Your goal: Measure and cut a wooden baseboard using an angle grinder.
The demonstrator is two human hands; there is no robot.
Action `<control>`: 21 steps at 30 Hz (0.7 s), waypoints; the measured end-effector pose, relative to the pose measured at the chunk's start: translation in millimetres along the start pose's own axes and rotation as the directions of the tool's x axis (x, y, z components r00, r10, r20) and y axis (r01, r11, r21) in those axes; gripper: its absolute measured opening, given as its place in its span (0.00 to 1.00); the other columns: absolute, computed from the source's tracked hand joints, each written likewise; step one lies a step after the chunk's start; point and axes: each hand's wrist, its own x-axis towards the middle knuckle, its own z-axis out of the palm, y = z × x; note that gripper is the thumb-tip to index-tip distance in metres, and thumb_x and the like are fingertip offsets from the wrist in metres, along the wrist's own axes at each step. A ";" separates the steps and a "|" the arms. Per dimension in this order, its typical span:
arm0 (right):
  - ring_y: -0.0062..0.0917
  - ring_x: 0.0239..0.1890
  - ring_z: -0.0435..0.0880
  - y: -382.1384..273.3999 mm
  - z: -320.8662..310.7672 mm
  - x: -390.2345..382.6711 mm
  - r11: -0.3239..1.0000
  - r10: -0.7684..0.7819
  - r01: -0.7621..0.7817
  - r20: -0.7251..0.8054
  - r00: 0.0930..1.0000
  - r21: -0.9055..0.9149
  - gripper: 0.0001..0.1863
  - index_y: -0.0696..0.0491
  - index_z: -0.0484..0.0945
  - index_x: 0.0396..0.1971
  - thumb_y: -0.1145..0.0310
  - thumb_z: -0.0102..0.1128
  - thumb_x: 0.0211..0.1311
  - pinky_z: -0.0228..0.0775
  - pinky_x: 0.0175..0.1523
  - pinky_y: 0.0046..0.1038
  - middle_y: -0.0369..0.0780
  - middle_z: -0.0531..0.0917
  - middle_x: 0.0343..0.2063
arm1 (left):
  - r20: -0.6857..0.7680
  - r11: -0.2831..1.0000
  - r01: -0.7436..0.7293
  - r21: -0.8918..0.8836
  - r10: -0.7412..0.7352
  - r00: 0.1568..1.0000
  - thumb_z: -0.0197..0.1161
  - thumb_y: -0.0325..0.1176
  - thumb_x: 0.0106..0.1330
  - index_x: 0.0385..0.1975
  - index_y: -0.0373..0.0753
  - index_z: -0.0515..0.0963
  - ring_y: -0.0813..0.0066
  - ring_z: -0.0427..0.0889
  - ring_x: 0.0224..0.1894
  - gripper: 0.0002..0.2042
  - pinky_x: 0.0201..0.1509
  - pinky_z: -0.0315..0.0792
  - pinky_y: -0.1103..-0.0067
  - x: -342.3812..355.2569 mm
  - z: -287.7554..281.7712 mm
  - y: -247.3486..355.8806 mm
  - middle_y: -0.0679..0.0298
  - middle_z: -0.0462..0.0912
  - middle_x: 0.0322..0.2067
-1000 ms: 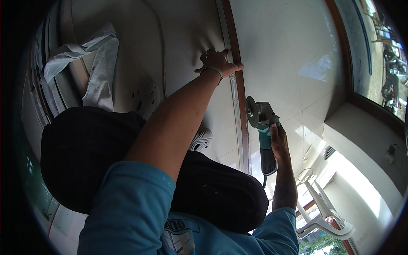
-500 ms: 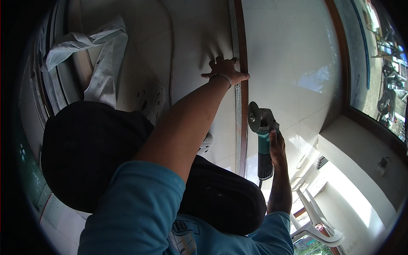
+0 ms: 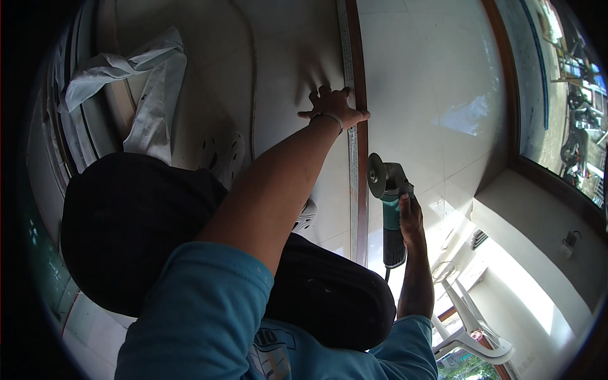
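Note:
A long brown strip (image 3: 362,152) edged with a pale, perforated metal strip (image 3: 353,171) runs away from me over the tiles. My left hand (image 3: 332,109) presses down across it with fingers spread, the thumb over the brown side. In my right hand (image 3: 411,218) is a green and black angle grinder (image 3: 391,218), held by its body. Its round disc (image 3: 377,175) stands on edge just right of the brown strip; whether it touches cannot be made out. The grinder's cord drops from its rear end toward me.
Pale floor tiles (image 3: 424,76) spread on both sides. White crumpled sheeting (image 3: 155,107) lies over long boards at the left. My clog (image 3: 235,152) is near a thin cord (image 3: 254,82). A white plastic chair (image 3: 472,335) stands at lower right, below a brown-framed glass opening (image 3: 514,120).
The whole view has shifted very slightly. Both hands and the grinder keep almost the same places along the strip.

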 end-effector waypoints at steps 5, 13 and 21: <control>0.25 0.44 0.73 -5.8 -2.9 1.2 1.000 0.017 -0.017 0.019 1.000 0.007 0.43 0.63 0.71 0.55 0.33 0.48 0.64 0.65 0.52 0.28 0.43 0.79 0.41 | 0.012 0.999 0.017 -0.030 -0.017 1.000 0.68 0.68 0.46 0.67 0.54 0.65 0.43 0.53 0.69 0.46 0.60 0.58 0.34 -8.3 -2.5 4.6 0.50 0.60 0.65; 0.25 0.42 0.73 -0.6 -0.9 2.9 0.999 0.004 -0.004 0.003 1.000 -0.034 0.45 0.63 0.72 0.54 0.30 0.46 0.63 0.65 0.51 0.29 0.43 0.79 0.38 | -0.031 0.998 -0.067 0.014 0.068 0.997 0.67 0.69 0.46 0.67 0.54 0.66 0.45 0.57 0.68 0.46 0.62 0.59 0.39 6.6 8.2 -2.3 0.50 0.64 0.63; 0.25 0.38 0.74 1.0 2.3 0.0 0.999 -0.027 0.026 -0.010 1.000 -0.032 0.42 0.63 0.73 0.49 0.32 0.49 0.63 0.67 0.46 0.28 0.42 0.79 0.34 | -0.082 0.995 -0.082 0.063 0.087 0.993 0.65 0.70 0.47 0.66 0.50 0.68 0.47 0.63 0.65 0.46 0.66 0.59 0.55 10.1 11.6 -7.6 0.47 0.70 0.57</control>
